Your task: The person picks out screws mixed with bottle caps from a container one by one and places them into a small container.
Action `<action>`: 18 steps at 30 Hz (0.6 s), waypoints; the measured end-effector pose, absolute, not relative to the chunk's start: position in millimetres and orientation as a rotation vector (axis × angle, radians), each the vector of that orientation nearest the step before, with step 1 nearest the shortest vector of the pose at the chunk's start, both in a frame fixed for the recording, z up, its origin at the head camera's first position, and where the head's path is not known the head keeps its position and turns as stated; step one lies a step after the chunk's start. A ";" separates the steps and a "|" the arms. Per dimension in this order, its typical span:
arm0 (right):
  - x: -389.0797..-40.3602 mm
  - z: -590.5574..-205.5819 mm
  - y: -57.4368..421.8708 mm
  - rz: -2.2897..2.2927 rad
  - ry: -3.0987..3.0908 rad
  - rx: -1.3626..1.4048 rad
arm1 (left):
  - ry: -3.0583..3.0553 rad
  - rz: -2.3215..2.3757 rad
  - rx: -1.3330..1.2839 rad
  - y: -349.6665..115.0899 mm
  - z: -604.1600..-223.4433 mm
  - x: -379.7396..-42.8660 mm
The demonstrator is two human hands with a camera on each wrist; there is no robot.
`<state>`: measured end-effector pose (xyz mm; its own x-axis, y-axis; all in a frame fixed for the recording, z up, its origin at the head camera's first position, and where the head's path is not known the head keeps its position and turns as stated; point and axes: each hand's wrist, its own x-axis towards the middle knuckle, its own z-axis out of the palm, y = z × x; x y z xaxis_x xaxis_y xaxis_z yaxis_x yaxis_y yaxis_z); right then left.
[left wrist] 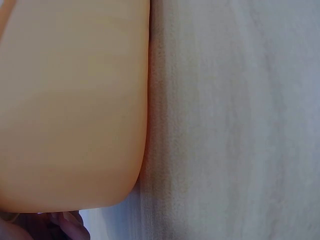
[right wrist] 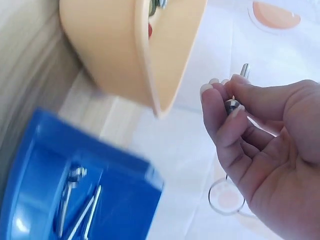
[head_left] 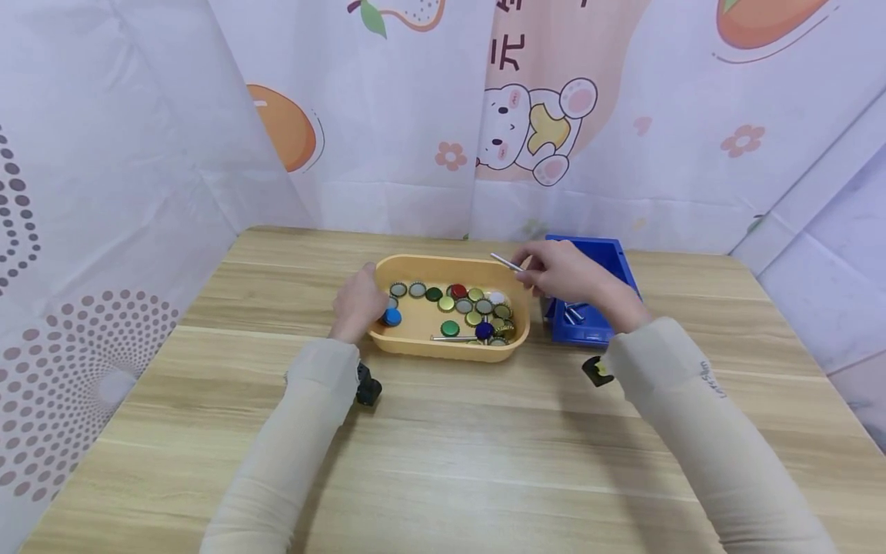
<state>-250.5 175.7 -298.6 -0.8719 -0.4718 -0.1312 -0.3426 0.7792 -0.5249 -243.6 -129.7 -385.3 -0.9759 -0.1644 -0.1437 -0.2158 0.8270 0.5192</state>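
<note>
My left hand grips the left end of a pale orange oval basket; in the left wrist view its fingers show at the basket's end. Inside lie several bottle caps in gold, silver, green, red, white and blue, along with a long silver bolt. My right hand is raised over the basket's right rim and pinches a silver bolt between thumb and fingers. Its rounded head sits among the fingers in the right wrist view, while the shank points up and left in the head view.
A blue bin stands just right of the basket, partly under my right forearm, with several metal bolts in it. Behind the wooden table hangs a printed curtain. Black wrist-worn devices show below both hands.
</note>
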 end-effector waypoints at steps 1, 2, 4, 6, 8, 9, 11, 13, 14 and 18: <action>-250.6 -297.5 179.7 -0.723 2.730 -0.634 | 2.918 0.842 -0.305 -129.7 -385.1 -243.8; -250.9 -297.0 184.2 -0.713 2.745 -0.634 | 2.920 0.841 -0.303 -129.7 -385.1 -243.9; -251.4 -296.7 192.8 -0.705 2.775 -0.626 | 2.925 0.839 -0.302 -129.7 -385.5 -244.2; -252.1 -296.9 201.6 -0.704 2.809 -0.607 | 2.924 0.843 -0.300 -129.9 -386.2 -244.3; -253.0 -297.1 209.7 -0.711 2.834 -0.575 | 2.921 0.849 -0.296 -130.2 -386.6 -244.3; -253.5 -297.1 213.4 -0.724 2.839 -0.554 | 2.922 0.851 -0.297 -130.3 -386.7 -244.2; -255.1 -297.2 220.6 -0.733 2.842 -0.520 | 2.924 0.854 -0.296 -130.5 -386.7 -243.9; -256.9 -297.7 226.8 -0.734 2.834 -0.490 | 2.925 0.858 -0.296 -130.6 -386.4 -243.5; -257.8 -298.2 229.6 -0.732 2.830 -0.478 | 2.927 0.857 -0.295 -130.6 -386.3 -243.3; -260.7 -301.5 237.7 -0.716 2.826 -0.451 | 2.928 0.872 -0.291 -130.6 -385.8 -242.6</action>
